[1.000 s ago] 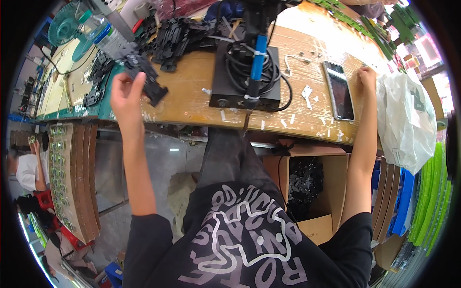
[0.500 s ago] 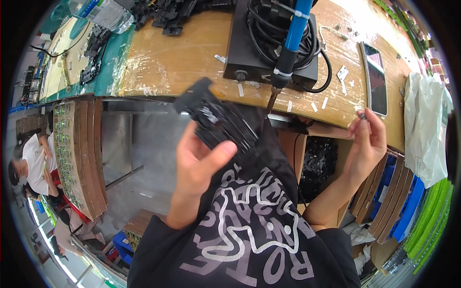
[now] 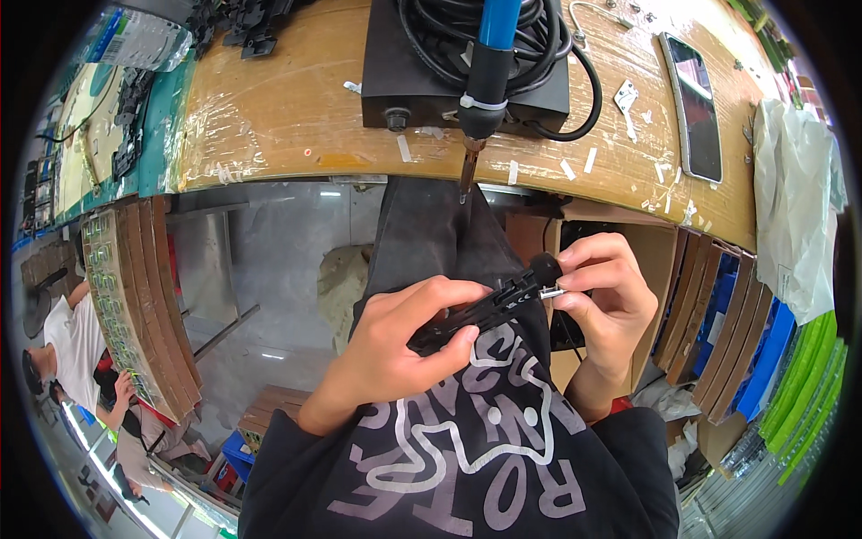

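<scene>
Above my lap, my left hand is wrapped around a long black plastic part, gripping it between thumb and fingers. At the part's right end, my right hand pinches a small silvery metal piece between thumb and fingertips. The metal piece touches or sits right against the black part; which of the two I cannot tell. Straight ahead, a tool like a soldering iron, with a blue handle and metal tip, points down past the bench edge.
A black box with coiled cable stands on the wooden bench. To its right lie a phone and a white plastic bag. Black parts are piled at the back left. Stacked trays stand left, near another person.
My left hand has lowered and turned the black part. My right hand has come from the bench edge to the part's end with the metal piece. The view has shifted.
</scene>
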Motion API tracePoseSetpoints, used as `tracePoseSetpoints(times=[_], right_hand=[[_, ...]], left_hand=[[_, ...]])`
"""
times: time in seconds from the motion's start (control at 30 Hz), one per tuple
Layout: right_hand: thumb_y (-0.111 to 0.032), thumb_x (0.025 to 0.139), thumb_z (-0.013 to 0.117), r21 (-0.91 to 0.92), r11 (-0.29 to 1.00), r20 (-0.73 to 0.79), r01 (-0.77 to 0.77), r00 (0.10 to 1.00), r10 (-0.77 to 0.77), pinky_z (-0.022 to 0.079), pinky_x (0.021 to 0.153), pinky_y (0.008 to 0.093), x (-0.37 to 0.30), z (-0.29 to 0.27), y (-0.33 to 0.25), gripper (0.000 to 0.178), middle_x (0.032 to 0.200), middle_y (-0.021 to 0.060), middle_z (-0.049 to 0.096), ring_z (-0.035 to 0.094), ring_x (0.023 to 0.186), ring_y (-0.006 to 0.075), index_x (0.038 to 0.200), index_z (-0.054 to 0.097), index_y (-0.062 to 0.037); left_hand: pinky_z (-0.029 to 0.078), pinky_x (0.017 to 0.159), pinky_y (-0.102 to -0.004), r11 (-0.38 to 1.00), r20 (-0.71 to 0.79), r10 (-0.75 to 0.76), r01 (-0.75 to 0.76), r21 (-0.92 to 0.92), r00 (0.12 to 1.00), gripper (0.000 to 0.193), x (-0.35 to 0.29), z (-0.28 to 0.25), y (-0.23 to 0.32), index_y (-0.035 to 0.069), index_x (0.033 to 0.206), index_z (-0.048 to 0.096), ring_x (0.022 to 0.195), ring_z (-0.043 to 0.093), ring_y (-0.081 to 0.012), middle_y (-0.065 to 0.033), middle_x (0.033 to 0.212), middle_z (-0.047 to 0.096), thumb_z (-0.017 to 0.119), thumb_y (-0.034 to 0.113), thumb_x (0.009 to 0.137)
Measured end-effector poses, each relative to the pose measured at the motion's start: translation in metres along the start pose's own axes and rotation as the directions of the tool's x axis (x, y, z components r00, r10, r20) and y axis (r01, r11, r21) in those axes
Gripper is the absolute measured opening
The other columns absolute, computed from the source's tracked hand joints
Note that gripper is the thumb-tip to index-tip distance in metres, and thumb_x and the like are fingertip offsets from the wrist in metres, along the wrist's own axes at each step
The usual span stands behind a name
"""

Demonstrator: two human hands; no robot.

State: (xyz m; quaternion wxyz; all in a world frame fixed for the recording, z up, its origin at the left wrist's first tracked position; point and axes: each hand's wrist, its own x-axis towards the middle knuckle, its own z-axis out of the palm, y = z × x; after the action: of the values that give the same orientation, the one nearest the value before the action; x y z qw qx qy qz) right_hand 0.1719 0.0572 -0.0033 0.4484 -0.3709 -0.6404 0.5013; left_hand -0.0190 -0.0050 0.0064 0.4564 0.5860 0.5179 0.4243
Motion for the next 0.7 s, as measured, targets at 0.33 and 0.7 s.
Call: tracePoseSetpoints(times=[0.33, 0.7], right_hand=[[0.0, 0.059, 0.07, -0.081, 0.994, 0.137, -0.078, 0.987, 0.089, 0.043, 0.057, 0.0252, 0.0, -0.013, -0.002, 0.017, 0.071, 0.0105, 0.059, 0.056, 0.065, 0.017, 0.069, 0.056, 0.0008], [0.002, 0.065, 0.066, -0.071, 0.967, 0.127, -0.247, 0.959, 0.254, 0.043, 0.062, 0.0252, -0.004, -0.009, -0.001, 0.012, 0.072, 0.01, 0.058, 0.056, 0.068, 0.0169, 0.07, 0.056, 0.0015]], left_hand=[[0.04, 0.045, -0.024, 0.991, 0.145, 0.059, -0.075, 0.107, 0.988, 0.029, -0.001, -0.002, -0.005, 0.001, 0.089, 0.057, 0.051, 0.053, -0.0173, -0.0085, 0.066, 0.055, 0.061, 0.0, 0.06], [0.037, 0.041, -0.0246, 0.966, 0.167, 0.114, -0.149, 0.211, 0.979, 0.03, 0.001, -0.002, -0.004, 0.002, 0.089, 0.058, 0.045, 0.049, -0.0163, -0.0057, 0.06, 0.052, 0.06, -0.001, 0.059]])
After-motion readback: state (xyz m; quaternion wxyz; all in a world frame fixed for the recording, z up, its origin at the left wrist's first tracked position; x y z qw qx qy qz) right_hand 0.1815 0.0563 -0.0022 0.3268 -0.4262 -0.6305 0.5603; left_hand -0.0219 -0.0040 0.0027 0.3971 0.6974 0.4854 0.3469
